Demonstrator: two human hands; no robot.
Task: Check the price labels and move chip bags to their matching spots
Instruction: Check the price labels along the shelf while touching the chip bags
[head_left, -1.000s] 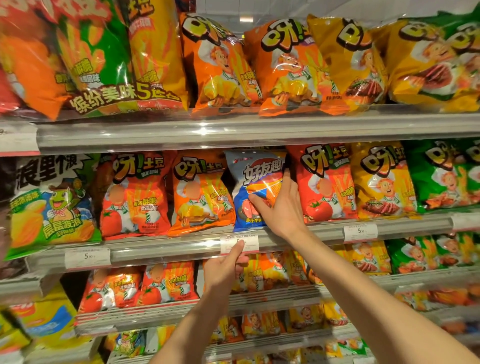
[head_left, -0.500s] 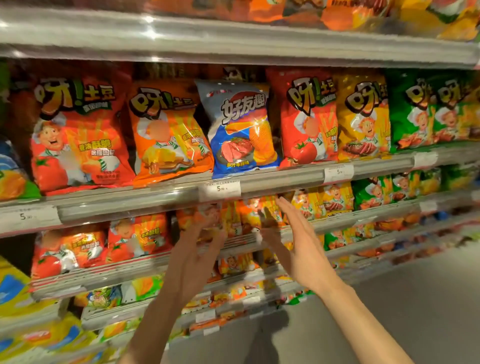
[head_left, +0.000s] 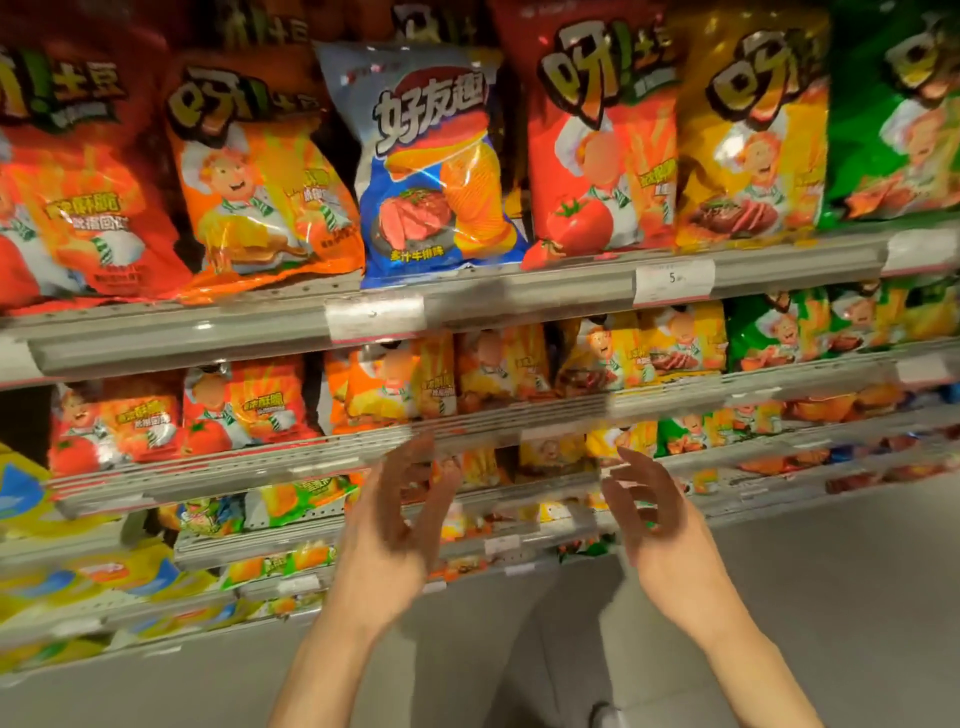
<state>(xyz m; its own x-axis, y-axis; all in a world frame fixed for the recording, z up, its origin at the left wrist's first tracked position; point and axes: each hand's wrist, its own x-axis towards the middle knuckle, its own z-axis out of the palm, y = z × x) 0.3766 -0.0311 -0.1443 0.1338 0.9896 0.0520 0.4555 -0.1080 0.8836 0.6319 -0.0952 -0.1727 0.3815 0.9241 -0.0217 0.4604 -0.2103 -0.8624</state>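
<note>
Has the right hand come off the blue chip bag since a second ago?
Yes. The right hand has dropped away from the blue chip bag, now below its shelf rail.

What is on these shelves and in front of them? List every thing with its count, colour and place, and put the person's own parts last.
blue steak-flavour chip bag: one, blue and white, upper shelf centre, upright.
orange chip bag: one, orange, directly left of the blue bag.
red tomato chip bags: at least two, red, one right of the blue bag, one at far left.
yellow chip bag: one, yellow, right of the red tomato bag.
green chip bag: one, green, upper shelf far right.
price labels: several, white, on the grey shelf rails.
smaller chip bags: many, mixed colours, lower shelves.
left hand: open, holding nothing.
right hand: open, holding nothing.
</note>
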